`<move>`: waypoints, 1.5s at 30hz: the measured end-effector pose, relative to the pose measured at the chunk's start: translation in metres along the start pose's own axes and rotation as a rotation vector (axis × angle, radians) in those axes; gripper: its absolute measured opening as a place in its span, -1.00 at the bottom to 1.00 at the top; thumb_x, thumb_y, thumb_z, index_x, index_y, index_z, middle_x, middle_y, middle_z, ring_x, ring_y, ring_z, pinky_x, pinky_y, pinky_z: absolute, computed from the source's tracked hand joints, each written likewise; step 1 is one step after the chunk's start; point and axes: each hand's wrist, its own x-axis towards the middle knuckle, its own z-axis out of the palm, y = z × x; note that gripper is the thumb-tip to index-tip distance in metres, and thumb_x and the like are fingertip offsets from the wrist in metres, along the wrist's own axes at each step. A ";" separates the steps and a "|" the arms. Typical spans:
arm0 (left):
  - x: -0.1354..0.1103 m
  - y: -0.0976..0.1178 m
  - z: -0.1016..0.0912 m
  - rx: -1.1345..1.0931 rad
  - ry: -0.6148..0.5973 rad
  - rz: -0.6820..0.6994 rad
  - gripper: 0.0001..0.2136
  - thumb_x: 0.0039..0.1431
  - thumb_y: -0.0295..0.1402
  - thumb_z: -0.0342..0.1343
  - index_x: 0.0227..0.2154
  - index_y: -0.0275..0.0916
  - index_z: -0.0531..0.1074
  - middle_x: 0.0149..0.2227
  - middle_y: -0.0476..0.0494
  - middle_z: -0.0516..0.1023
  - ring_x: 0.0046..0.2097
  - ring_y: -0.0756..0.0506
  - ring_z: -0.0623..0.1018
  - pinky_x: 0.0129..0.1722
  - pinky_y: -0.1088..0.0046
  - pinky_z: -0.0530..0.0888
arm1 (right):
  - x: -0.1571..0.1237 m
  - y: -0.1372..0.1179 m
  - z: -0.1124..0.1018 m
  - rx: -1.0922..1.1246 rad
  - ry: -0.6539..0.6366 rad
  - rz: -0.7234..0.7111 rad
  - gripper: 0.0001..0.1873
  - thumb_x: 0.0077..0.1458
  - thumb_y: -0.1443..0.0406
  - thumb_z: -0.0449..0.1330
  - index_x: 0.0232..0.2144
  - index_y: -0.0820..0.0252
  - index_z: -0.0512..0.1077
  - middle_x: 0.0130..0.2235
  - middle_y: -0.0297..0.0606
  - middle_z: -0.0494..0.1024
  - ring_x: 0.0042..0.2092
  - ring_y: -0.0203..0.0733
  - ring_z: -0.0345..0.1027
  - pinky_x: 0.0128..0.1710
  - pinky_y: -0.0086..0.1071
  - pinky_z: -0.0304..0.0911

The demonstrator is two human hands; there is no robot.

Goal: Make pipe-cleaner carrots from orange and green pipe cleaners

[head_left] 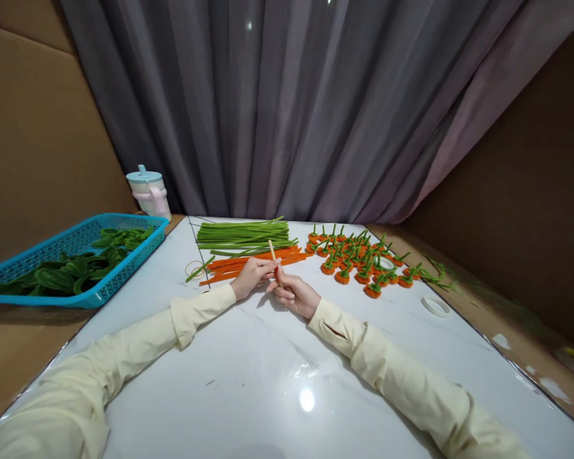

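Observation:
A thin pale wooden stick (272,249) stands tilted between my hands over the white table. My right hand (294,293) is closed around its lower part. From the other side, my left hand (252,276) pinches at the stick with its fingertips. A small bit of reddish orange shows by the fingers, too small to name. Just beyond my hands lie orange pipe cleaners (229,266) in a loose bundle. Behind them is a pile of green pipe cleaners (242,234). To the right stand several little orange pipe-cleaner pumpkins (343,276) with green stems.
A blue basket (103,294) with green pipe-cleaner leaves (60,274) sits at the left. Behind it is a lidded cup (146,192). A white tape roll (435,306) lies at the right; another ring (383,262) lies among the pumpkins. A grey curtain (268,115) closes off the back.

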 end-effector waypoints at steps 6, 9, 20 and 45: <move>-0.002 0.000 0.001 0.044 0.023 0.035 -0.57 -0.05 -0.01 0.14 -0.62 -0.35 0.35 -0.72 0.15 0.03 -0.68 0.15 0.04 -0.68 0.56 -0.07 | -0.001 0.000 0.000 -0.014 -0.008 -0.004 -0.63 0.24 0.15 0.02 -0.44 0.33 0.38 -0.62 -0.37 0.37 -0.71 -0.51 -0.28 -0.73 -0.57 -0.26; -0.003 0.001 0.003 0.065 0.044 0.054 -0.57 -0.03 -0.01 0.13 -0.63 -0.36 0.35 -0.71 0.14 0.05 -0.66 0.14 0.04 -0.66 0.56 -0.07 | 0.000 0.000 -0.001 -0.026 -0.011 -0.011 -0.64 0.24 0.15 0.02 -0.43 0.32 0.38 -0.57 -0.33 0.42 -0.71 -0.51 -0.27 -0.73 -0.56 -0.25; -0.006 0.002 0.004 0.116 0.071 0.089 -0.56 -0.01 0.00 0.10 -0.62 -0.36 0.38 -0.71 0.13 0.05 -0.65 0.13 0.03 -0.65 0.54 -0.07 | 0.000 0.000 -0.002 -0.066 -0.006 -0.022 -0.66 0.21 0.13 0.06 -0.42 0.30 0.40 -0.58 -0.34 0.42 -0.70 -0.49 -0.33 -0.72 -0.54 -0.28; -0.003 0.008 0.009 0.167 0.135 0.107 -0.57 -0.02 -0.03 0.10 -0.50 -0.41 0.50 -0.75 0.12 0.11 -0.66 0.12 0.06 -0.65 0.55 -0.01 | -0.007 -0.004 -0.007 -0.283 0.026 -0.134 -0.56 -0.06 -0.01 0.24 -0.43 0.30 0.38 -0.56 -0.30 0.44 -0.70 -0.52 -0.21 -0.72 -0.53 -0.28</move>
